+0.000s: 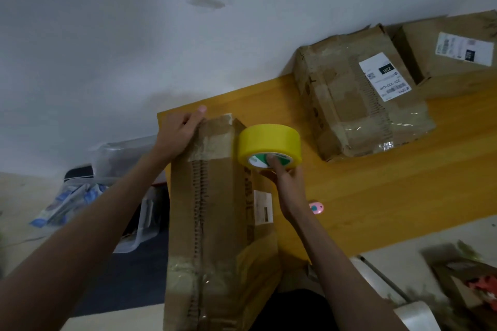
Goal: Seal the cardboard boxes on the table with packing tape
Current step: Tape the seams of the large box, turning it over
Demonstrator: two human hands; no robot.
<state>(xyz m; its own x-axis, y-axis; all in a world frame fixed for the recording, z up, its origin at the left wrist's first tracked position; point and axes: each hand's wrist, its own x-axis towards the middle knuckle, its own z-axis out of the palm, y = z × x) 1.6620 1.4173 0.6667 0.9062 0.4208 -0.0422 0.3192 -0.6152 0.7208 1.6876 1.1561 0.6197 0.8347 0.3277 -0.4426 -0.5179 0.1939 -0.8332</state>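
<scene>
A: Fingers [271, 162] of the right hand [286, 183] were curled into the core of the yellow tape roll [269, 145], thumb side against its lower rim, so that hand had the roll pinched and held on edge.

B: And where did the roll sit?

A: Just beside the right edge of the long cardboard box [215, 209], near its far end, above the desk [376, 196].

B: The other hand?

A: The left hand [178, 131] lay on the far left corner of that same box, fingers bent over the top edge, one fingertip [201, 109] sticking out past it. It pressed and gripped the corner.

B: What did the box look like?

A: It stood lengthwise toward the person, with a torn, ragged seam running down its top, old clear tape across both ends, and a pale label on its right side.

B: Other boxes?

A: Two more. A battered box [357, 99] with a white shipping label lay farther right on the desk, well apart from the hands. A third box [451, 45], also labelled, touched it at the far right, against the wall.

B: Anything small?

A: A pink object [316, 207] lay on the desk just right of the right wrist. A clear tape roll [416, 317] showed at the bottom right, and plastic bags [80, 196] lay left of the desk.
</scene>
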